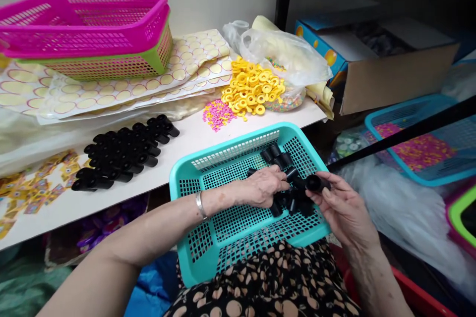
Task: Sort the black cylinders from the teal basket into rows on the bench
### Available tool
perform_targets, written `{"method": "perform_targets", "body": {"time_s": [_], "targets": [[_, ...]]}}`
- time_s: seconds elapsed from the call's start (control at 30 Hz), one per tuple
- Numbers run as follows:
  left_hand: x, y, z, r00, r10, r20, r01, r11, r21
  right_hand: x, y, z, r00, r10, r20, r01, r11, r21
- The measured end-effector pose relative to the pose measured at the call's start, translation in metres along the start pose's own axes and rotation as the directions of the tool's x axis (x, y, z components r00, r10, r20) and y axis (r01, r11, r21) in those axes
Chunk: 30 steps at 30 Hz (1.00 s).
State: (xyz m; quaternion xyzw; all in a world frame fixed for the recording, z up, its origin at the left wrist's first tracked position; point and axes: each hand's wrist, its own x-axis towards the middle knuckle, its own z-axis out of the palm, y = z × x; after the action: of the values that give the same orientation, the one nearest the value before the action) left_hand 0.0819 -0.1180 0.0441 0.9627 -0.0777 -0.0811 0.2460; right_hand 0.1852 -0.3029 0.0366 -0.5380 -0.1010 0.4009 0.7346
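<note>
A turquoise plastic basket (232,158) rests on my lap, with several short black plastic tubes (273,152) heaped toward its right end. My left hand (266,185) reaches into this heap, its fingers bent down among the pieces; the fingertips are partly hidden, so what they grip cannot be made out. Over the basket's right rim, my right hand (340,200) pinches one black tube (315,184) between thumb and fingers, its round hollow end facing left. On the white table, more black tubes (126,148) lie side by side in a tight group.
Yellow ring-shaped pieces (256,86) and small pink and yellow bits (218,114) lie behind the basket. Pink and green baskets (92,34) sit on sticker sheets (193,54). Small printed pieces (40,188) cover the table's left. A cardboard box (397,79) and blue basket (427,178) stand right.
</note>
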Motion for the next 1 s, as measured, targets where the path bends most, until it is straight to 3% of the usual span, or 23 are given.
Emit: {"method": "perform_targets", "body": {"time_s": [0.1,0.23,0.37,0.67,0.8,0.9,1.0], "targets": [[0.014,0.006,0.003,0.999,0.041,-0.035,-0.043,0.997,-0.061,-0.001,-0.005,-0.008,0.996,-0.061,-0.062,0.061,0.998,-0.010],[0.024,0.023,0.015,0.996,-0.081,0.023,0.080,0.996,0.044,-0.003,-0.005,-0.013,0.992,-0.090,-0.087,0.087,0.996,-0.034],[0.024,0.034,0.031,0.985,-0.171,-0.004,0.169,0.974,0.149,-0.005,-0.002,-0.008,0.990,-0.105,-0.096,0.102,0.994,-0.034],[0.039,0.022,0.045,0.970,-0.223,-0.095,0.230,0.971,0.071,-0.003,-0.003,-0.014,0.999,-0.025,0.023,0.023,0.996,0.081],[0.042,0.020,0.044,0.952,-0.286,-0.105,0.292,0.956,0.043,-0.002,-0.001,-0.015,0.999,-0.043,0.015,0.042,0.995,0.093],[0.037,0.022,0.032,0.939,-0.314,-0.140,0.304,0.949,-0.088,-0.003,-0.001,-0.013,0.997,-0.077,-0.003,0.077,0.995,0.058],[0.023,0.027,0.014,0.918,-0.377,-0.123,0.284,0.842,-0.459,-0.005,-0.002,-0.009,0.990,-0.143,-0.012,0.143,0.989,-0.027]]}}
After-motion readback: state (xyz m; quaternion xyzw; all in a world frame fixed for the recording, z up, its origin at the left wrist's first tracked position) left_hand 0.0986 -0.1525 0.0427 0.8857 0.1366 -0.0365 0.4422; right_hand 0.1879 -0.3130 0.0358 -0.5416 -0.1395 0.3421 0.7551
